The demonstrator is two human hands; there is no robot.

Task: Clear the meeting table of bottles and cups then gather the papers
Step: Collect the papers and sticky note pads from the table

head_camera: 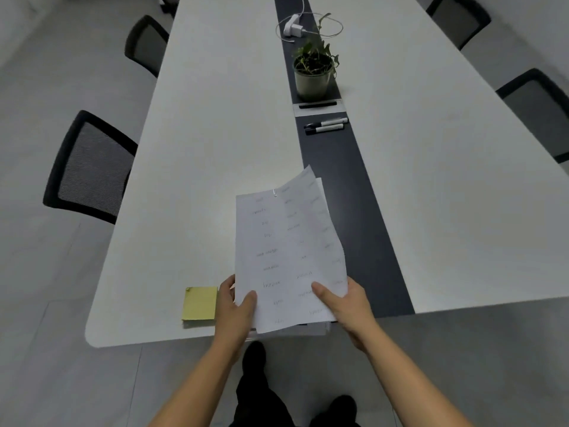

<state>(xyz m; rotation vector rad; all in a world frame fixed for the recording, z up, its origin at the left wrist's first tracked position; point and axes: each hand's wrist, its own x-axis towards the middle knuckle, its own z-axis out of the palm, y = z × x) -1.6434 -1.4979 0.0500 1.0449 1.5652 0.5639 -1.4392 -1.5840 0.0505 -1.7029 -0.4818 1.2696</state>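
A stack of white papers (286, 248) with faint handwriting is lifted over the near end of the long white meeting table (215, 134). A small paper clip sits at the top edge of the front sheet. My left hand (235, 306) grips the stack's lower left corner, thumb on top. My right hand (345, 303) grips the lower right corner, thumb pressed on the front sheet. The back sheets fan out to the right. No bottles or cups are in view.
A yellow sticky-note pad (200, 303) lies left of my left hand near the table edge. On the dark centre strip (354, 180) are two markers (326, 125), a potted plant (312, 72) and a white charger with cable (292, 26). Black mesh chairs (89, 167) line both sides.
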